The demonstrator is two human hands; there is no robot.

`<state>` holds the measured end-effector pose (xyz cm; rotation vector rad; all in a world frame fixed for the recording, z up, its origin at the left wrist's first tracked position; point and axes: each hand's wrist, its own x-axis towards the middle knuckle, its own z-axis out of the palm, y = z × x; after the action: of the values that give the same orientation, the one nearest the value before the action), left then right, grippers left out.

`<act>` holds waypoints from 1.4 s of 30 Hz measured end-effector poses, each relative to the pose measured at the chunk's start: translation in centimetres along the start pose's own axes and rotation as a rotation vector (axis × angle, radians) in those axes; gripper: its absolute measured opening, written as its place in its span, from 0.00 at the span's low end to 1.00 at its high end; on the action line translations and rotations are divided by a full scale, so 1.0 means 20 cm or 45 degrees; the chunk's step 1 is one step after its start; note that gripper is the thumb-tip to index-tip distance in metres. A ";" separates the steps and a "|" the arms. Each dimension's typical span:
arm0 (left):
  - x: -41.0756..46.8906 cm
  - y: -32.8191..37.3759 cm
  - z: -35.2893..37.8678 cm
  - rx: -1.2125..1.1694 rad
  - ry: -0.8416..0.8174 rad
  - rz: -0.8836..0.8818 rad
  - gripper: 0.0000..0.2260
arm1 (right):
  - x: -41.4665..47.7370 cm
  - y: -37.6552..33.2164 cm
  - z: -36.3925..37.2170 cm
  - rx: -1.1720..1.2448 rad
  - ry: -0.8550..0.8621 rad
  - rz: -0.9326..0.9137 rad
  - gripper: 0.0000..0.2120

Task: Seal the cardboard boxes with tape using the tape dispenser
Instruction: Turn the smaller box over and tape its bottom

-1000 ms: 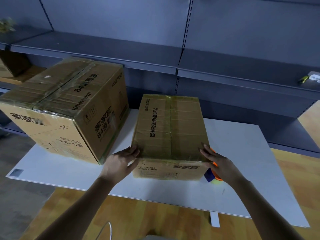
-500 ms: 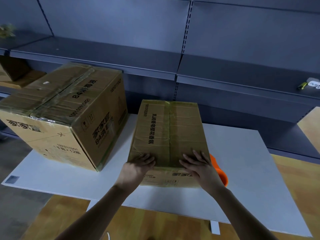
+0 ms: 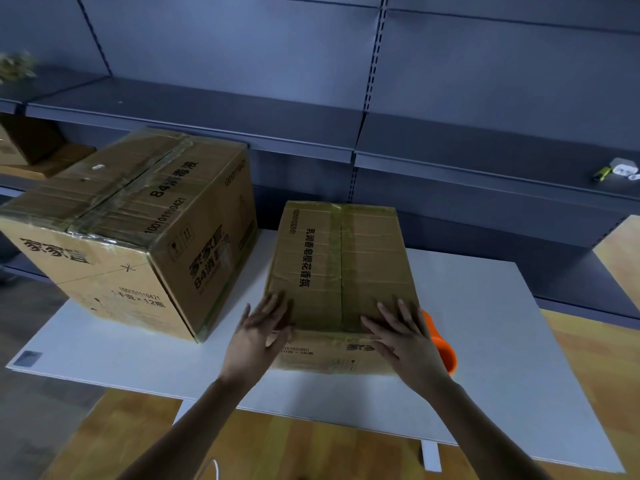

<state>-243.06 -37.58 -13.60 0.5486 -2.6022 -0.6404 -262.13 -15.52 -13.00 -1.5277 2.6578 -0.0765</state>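
A small cardboard box (image 3: 337, 268) with a taped centre seam lies on the white table (image 3: 485, 341). My left hand (image 3: 258, 332) rests flat on the box's near left corner, fingers straight. My right hand (image 3: 403, 336) lies flat on its near right top edge, fingers spread. An orange tape dispenser (image 3: 441, 346) sits on the table just right of the box, partly hidden behind my right hand. A larger taped cardboard box (image 3: 135, 230) stands to the left.
Grey metal shelving (image 3: 346, 133) runs behind the table. A small white and yellow object (image 3: 620, 169) lies on the right shelf. More cardboard (image 3: 31, 147) sits on the far left shelf. Wooden floor shows in front of the table.
Both hands moved from the box's near side corners onto its top near edge, then spread apart a little. The camera came closer to the box.
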 end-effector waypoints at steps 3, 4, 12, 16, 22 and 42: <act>-0.01 -0.01 0.01 -0.315 -0.203 -0.469 0.40 | 0.01 -0.02 -0.01 -0.041 -0.030 0.118 0.34; 0.00 -0.02 0.01 -0.392 -0.261 -0.579 0.42 | 0.03 -0.04 -0.01 -0.065 -0.053 0.134 0.35; 0.05 0.00 -0.02 -0.161 -0.021 -0.478 0.26 | 0.11 -0.22 -0.02 -0.018 0.021 -0.059 0.23; 0.17 0.12 -0.27 0.157 0.083 -0.253 0.33 | 0.11 -0.21 -0.01 0.276 0.070 0.011 0.23; 0.27 0.48 -0.42 0.652 0.267 0.197 0.30 | 0.19 -0.37 -0.20 0.947 0.240 -0.091 0.40; 0.31 0.32 -0.43 0.052 -0.166 -0.119 0.39 | 0.17 -0.18 -0.42 0.994 0.370 -0.198 0.28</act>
<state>-245.98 -38.23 -1.68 0.6654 -2.7296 -0.6745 -261.45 -20.29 -4.52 -1.4830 2.2120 -1.2539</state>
